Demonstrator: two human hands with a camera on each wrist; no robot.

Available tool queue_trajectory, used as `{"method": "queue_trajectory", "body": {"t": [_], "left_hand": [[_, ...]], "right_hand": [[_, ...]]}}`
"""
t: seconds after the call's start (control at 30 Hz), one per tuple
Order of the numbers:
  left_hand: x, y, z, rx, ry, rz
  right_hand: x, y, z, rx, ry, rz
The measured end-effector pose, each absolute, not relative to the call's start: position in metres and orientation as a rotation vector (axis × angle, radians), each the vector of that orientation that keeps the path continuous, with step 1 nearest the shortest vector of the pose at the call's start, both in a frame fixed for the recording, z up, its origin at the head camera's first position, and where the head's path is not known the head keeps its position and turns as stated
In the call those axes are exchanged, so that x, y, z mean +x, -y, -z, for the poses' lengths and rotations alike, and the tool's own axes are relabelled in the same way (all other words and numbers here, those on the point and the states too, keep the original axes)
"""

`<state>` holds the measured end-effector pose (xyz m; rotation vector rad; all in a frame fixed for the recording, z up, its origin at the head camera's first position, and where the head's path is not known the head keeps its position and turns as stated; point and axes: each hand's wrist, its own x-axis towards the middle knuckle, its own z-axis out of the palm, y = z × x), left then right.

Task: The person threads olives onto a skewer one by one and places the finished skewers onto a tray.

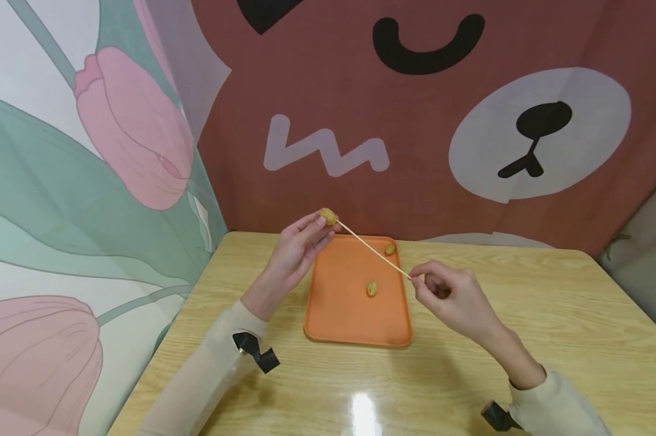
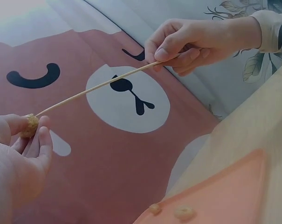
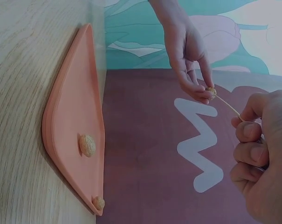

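Observation:
Above the far end of an orange tray (image 1: 355,321), my left hand (image 1: 292,254) pinches a small golden-brown food ball (image 1: 328,216) between thumb and fingers. A thin wooden skewer (image 1: 374,250) slants from that ball down to my right hand (image 1: 459,297). In the head view, the right thumb and forefinger pinch the skewer's near end. The left wrist view shows the skewer's far tip (image 2: 40,113) right at the ball; whether it has gone in, I cannot tell. Two similar balls lie on the tray, one near its middle (image 3: 87,145), another at its far right corner (image 1: 390,249).
The tray lies on a light wood-grain table (image 1: 497,290). Behind the table hangs a brown cloth (image 1: 415,200) printed with a bear face, and a tulip-patterned cloth (image 1: 137,127) hangs at the left. Black straps (image 1: 257,352) are on both sleeves.

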<state>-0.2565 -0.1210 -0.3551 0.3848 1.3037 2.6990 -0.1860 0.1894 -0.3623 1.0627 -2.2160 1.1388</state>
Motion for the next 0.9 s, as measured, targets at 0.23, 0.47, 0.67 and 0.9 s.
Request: {"method": "queue_trajectory", "body": {"t": [0.23,0.47,0.67,0.9], "left_hand": [[-0.2569,0.1189,0.3552,0.335,-1.264,-2.716],[-0.2583,0.1179,0.3574,0.280,-1.234,-2.729],[-0.2573,0.1180,0.3582,0.314,-1.280,-2.702],[-0.2561,0.1161,0.3597,0.377,-1.381,-2.654]], "right_hand": [[-0.1867,-0.1878,0.3651,1.074,2.174,-1.102],[-0.1880,-0.1848,0.3707,1.074,2.094,-1.078],[-0.1875,-0.1838,0.3698,1.061,2.104,-1.063],[-0.1880,-0.1834,0.3717,1.090,2.108,-1.064]]}}
